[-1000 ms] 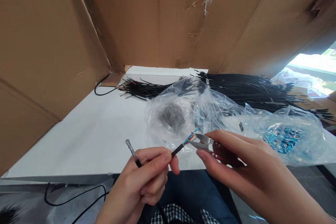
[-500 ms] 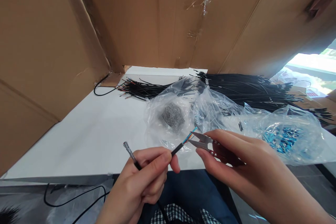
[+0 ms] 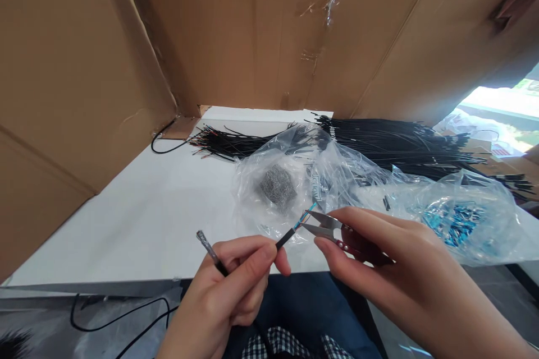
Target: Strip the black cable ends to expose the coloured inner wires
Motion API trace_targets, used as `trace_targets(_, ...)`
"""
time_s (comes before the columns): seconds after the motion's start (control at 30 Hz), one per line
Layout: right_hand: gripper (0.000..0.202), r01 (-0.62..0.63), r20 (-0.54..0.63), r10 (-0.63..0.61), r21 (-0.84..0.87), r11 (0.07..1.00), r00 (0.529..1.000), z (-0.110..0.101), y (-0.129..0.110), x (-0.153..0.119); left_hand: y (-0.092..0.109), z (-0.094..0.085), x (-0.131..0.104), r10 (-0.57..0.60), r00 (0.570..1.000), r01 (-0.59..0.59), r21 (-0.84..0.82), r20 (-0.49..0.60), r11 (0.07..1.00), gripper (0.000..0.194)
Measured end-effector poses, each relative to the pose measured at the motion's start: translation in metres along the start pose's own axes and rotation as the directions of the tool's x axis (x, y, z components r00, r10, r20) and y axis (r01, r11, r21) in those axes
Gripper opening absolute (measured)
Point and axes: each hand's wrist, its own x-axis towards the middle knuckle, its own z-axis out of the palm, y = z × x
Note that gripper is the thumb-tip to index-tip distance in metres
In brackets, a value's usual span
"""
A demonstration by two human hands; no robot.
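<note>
Near the front edge of the table, my left hand (image 3: 240,280) pinches a black cable (image 3: 286,238) between thumb and fingers. Thin coloured wires (image 3: 304,216), among them blue and orange ones, fan out of its stripped end. A second stripped end with silvery braid (image 3: 206,241) sticks out on the left side of the same hand. My right hand (image 3: 379,258) is closed round small thread snips (image 3: 332,229). Their two blades are spread apart, with the tips right at the coloured wires. Whether a wire lies between the blades I cannot tell.
A clear plastic bag (image 3: 246,196) holding a grey wiry clump (image 3: 277,186) lies behind my hands. To the right, another bag (image 3: 505,224) contains blue and white scraps (image 3: 455,221). Bundles of black cables (image 3: 391,143) lie along the back, before cardboard walls (image 3: 269,33).
The coloured wires at the cable's end have shifted slightly and look more spread by the blades. My left hand has turned a touch; the snips have stayed almost still.
</note>
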Motion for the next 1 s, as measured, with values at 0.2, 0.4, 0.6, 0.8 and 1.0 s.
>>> trace_targets(0.2, 0.019, -0.004, 0.018, 0.004, 0.014, 1.000, 1.000, -0.001, -0.001, 0.000, 0.000, 0.003, -0.003, -0.005, 1.000, 0.006, 0.036, -0.010, 0.999, 0.032)
trace_targets(0.4, 0.018, -0.028, 0.042, 0.027, 0.041, 0.999, 0.999, -0.003, -0.003, 0.002, 0.001, 0.011, -0.007, 0.074, 0.991, -0.067, 0.073, -0.110, 0.995, 0.034)
trace_targets(0.6, 0.023, -0.086, 0.114, 0.079, 0.055, 0.995, 0.990, -0.005, -0.005, 0.009, 0.002, 0.009, -0.008, 0.085, 0.988, -0.073, 0.101, -0.126, 0.992, 0.030)
trace_targets(0.8, 0.023, -0.123, 0.130, 0.109, 0.107, 0.987, 0.985, 0.000, -0.002, 0.012, 0.002, 0.007, -0.006, 0.066, 0.992, -0.057, 0.089, -0.107, 0.994, 0.029)
trace_targets(1.0, 0.022, -0.157, 0.149, 0.127, 0.209, 0.965, 0.981, 0.006, 0.002, 0.014, 0.000, -0.004, 0.000, -0.015, 0.995, 0.013, 0.020, 0.098, 1.000, 0.031)
